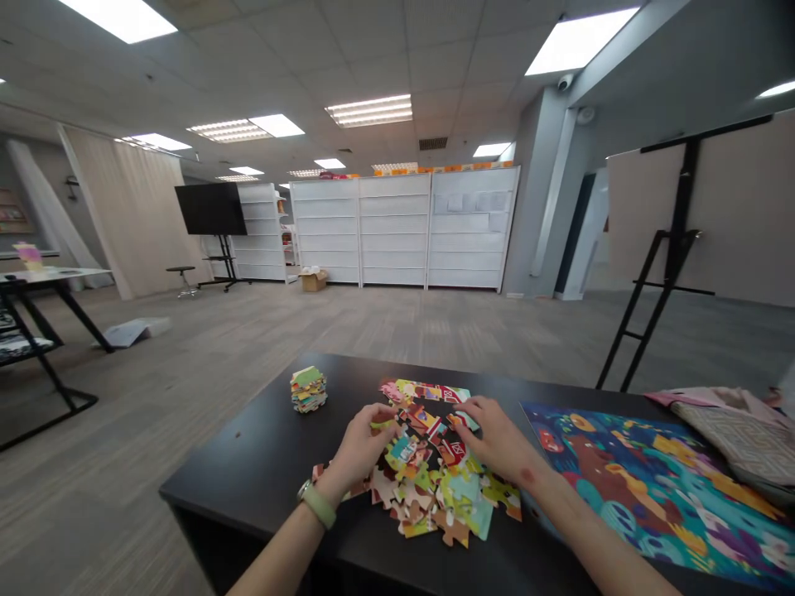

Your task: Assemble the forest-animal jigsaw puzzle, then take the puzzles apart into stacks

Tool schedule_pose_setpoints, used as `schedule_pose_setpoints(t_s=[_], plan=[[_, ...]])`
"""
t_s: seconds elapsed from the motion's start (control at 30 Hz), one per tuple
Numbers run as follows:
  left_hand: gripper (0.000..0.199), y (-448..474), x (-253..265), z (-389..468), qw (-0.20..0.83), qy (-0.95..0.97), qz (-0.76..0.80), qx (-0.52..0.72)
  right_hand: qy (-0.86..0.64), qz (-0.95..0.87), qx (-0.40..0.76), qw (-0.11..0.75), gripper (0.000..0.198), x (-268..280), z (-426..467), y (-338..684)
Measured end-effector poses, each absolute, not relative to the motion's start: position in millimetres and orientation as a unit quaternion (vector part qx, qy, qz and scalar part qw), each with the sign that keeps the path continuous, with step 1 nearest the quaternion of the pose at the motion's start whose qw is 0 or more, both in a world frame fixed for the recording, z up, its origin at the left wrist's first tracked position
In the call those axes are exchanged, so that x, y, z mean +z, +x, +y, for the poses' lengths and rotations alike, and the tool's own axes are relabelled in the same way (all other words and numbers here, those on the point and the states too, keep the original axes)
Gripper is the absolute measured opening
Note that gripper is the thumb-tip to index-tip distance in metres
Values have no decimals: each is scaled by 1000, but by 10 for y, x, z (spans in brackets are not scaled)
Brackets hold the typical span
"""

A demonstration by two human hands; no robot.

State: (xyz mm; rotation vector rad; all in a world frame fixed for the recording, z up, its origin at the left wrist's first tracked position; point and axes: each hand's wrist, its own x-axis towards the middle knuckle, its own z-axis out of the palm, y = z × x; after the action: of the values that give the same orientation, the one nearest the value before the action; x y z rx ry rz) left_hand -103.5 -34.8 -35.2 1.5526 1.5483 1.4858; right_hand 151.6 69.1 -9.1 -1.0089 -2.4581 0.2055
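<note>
My left hand [363, 447], with a watch on a pale green strap [318, 503] at its wrist, has its fingers curled round a yellow-green puzzle piece [378, 427]. Opposite it, my right hand [497, 437] grips a puzzle piece [467, 420] between thumb and fingers at the right of the loose layout. Between the hands lie red, white and yellow pieces [428, 424], some apparently joined into a strip [435, 392] along the far side. A loose heap of jigsaw pieces [428, 498] spreads nearer me, partly overlapping. My fingers hide parts of the held pieces.
A neat stack of puzzle pieces [308, 389] stands at the black table's [248, 463] far left. On the right lie a colourful animal picture sheet [639, 488] and a folded patterned cloth item [733, 430]. An easel-like stand [664, 248] rises behind the table.
</note>
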Motion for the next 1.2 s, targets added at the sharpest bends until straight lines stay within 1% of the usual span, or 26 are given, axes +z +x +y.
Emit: schedule_pose_setpoints(t_s=[0.1,0.23,0.27,0.3,0.37,0.43,0.57,0.7,0.8,0.87,1.0,1.07,1.13,1.2], plan=[[28,-1037,-361,-300,242,569,556,555,-329,-910,125,221,33,-152,633,1354],[26,-996,-342,-231,230,573,547,566,-350,-893,190,211,10,-199,659,1159],[24,-989,-337,-218,219,574,549,566,-359,-886,200,215,7,-202,685,1127],[22,-987,-332,-207,207,576,553,565,-367,-879,210,220,8,-202,713,1102],[19,-994,-321,-193,183,581,563,558,-376,-864,235,239,15,-198,762,1063],[21,-1016,-310,-184,166,587,571,549,-374,-848,265,267,20,-192,790,1039],[23,-1101,-331,-161,155,592,579,539,-358,-815,332,313,17,-171,800,1063],[23,-1199,-426,-145,168,580,583,543,-340,-809,373,300,23,-138,801,1177],[22,-1219,-471,-155,183,571,578,554,-338,-829,359,264,19,-123,794,1280],[23,-1194,-464,-170,188,566,572,563,-346,-851,314,239,16,-114,782,1347],[21,-1077,-392,-210,178,566,564,574,-350,-885,230,205,15,-59,744,1425],[21,-1001,-354,-220,171,567,562,577,-349,-891,203,210,13,-9,705,1416],[21,-929,-325,-218,168,568,561,578,-335,-894,187,234,13,41,637,1375],[22,-873,-307,-210,175,573,562,570,-307,-895,203,253,24,71,540,1314]])
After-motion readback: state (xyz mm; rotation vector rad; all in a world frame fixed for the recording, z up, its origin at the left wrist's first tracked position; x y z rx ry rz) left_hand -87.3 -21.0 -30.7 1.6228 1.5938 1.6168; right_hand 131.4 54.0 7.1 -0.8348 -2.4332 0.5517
